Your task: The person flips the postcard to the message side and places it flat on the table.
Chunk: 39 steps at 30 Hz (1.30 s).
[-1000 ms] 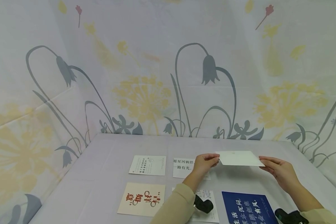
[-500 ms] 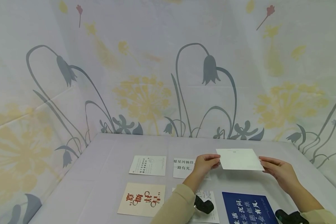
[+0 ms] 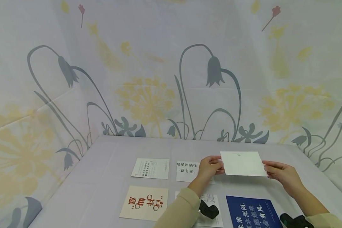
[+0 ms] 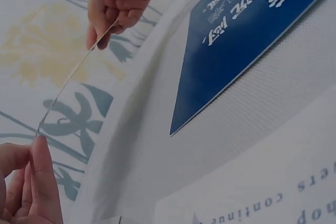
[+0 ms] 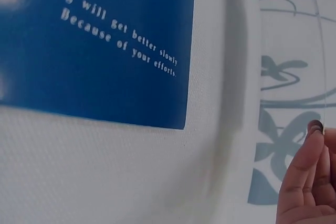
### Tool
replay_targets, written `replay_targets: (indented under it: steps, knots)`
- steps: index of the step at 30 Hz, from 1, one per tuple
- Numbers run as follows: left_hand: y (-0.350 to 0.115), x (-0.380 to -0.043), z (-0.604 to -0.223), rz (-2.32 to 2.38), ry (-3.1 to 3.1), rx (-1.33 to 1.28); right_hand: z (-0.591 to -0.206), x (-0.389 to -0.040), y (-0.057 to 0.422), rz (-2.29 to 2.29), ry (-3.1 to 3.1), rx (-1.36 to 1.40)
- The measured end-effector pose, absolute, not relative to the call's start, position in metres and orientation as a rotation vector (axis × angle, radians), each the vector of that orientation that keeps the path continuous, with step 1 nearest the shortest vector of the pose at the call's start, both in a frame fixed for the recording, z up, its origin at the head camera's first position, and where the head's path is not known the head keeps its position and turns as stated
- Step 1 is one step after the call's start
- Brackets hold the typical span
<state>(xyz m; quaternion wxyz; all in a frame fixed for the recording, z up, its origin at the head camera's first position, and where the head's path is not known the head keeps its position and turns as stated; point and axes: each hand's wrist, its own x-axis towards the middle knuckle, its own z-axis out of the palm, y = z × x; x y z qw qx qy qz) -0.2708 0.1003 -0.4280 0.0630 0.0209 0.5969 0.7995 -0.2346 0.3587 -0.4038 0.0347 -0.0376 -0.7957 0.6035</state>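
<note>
A pale, nearly blank card (image 3: 243, 164) with one tiny mark near its far edge is held up over the table, tilted toward the head camera. My left hand (image 3: 207, 172) pinches its left edge between thumb and fingers. At the opposite edge my right hand (image 3: 285, 177) pinches it the same way. Both wrist views show the card almost edge-on; in the left wrist view it is a thin line (image 4: 71, 80) between the two hands. Below the right hand lies a blue card (image 3: 252, 210) with white lettering. Behind the left hand is a white card (image 3: 185, 171) with black characters, partly covered.
A white card (image 3: 150, 168) with small print lies at the back left, and a cream card (image 3: 143, 202) with red characters in front of it. Another white card (image 3: 212, 202) is partly under the left forearm. A flowered cloth (image 3: 148, 95) hangs behind the table (image 3: 74, 193).
The held card has tipped further toward the head camera, so more of its face shows, and its near edge sits slightly lower. Both hands keep their pinch; the lying cards stay put.
</note>
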Motion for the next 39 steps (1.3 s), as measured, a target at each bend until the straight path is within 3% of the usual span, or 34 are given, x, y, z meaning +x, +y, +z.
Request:
replay_targets:
  steps: [14, 39]
  knots:
    - [0.110, -0.266, -0.432, 2.285, 2.068, -0.035, -0.406, -0.233, 0.353, 1.478, -2.680, -0.159]
    - [0.111, -0.256, -0.434, 2.014, 2.316, -0.094, -0.418, -0.236, 0.352, 1.382, -2.858, -0.240]
